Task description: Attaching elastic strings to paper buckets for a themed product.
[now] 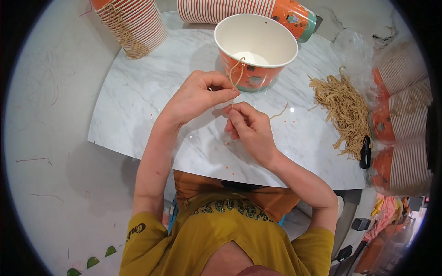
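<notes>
A length of tan string [236,73] runs between my two hands in front of a paper tub. My left hand [202,94] pinches it between thumb and fingertips, with a loop standing up above the pinch. Just below and to the right, my right hand [251,131] is closed on the lower part of the string, and a loose end sticks out beyond its knuckles. The paper tub [258,76], orange with a white inside and a green base, stands upright behind my hands. The upper loop overlaps its front rim in the view; whether it touches is unclear.
A heap of tan strings [343,110] lies at the right, beside a black object [365,152]. A stack of tubs [131,27] with strings hung on it stands far left; another stack [230,11] lies along the back. Bagged tubs [400,119] line the marble table's [129,106] right side.
</notes>
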Motion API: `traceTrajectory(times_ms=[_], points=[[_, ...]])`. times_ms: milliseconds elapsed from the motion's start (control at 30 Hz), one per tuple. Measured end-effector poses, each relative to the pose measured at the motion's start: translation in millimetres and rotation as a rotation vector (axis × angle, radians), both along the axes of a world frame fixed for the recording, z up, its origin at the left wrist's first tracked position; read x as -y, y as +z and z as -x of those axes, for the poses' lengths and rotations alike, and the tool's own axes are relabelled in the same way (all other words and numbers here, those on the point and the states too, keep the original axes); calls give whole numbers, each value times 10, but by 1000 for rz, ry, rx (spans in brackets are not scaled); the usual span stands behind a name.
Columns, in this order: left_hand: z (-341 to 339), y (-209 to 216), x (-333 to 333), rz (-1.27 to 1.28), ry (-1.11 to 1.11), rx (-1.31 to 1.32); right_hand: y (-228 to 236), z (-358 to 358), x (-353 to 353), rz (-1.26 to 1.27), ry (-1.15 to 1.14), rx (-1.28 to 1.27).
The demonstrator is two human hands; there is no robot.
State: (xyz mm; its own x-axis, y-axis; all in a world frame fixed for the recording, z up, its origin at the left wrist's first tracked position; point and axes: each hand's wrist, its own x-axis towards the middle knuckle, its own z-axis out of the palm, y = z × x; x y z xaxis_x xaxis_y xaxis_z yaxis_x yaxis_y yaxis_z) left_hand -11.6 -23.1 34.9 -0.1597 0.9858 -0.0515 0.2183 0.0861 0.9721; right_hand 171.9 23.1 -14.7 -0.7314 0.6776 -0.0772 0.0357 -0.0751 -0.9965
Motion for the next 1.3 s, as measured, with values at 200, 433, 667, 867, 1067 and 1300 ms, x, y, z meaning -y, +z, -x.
traceTrajectory(times_ms=[200,433,667,867,1067,1300], points=[[43,13,20,-13,-10,34,64,-22,-19,1,24,42],[-13,22,23,25,-20,175,78,-25,-7,-28,36,67],[21,24,37,46,-78,230,92,-17,-16,-34,21,47],[1,-3,32,35,-43,281,67,-16,-27,-56,12,21],[-101,-66,-19,29,-6,373,-47,-29,-54,-179,1,22],[-161,-102,-85,-21,115,506,-108,-43,34,-1040,-14,44]])
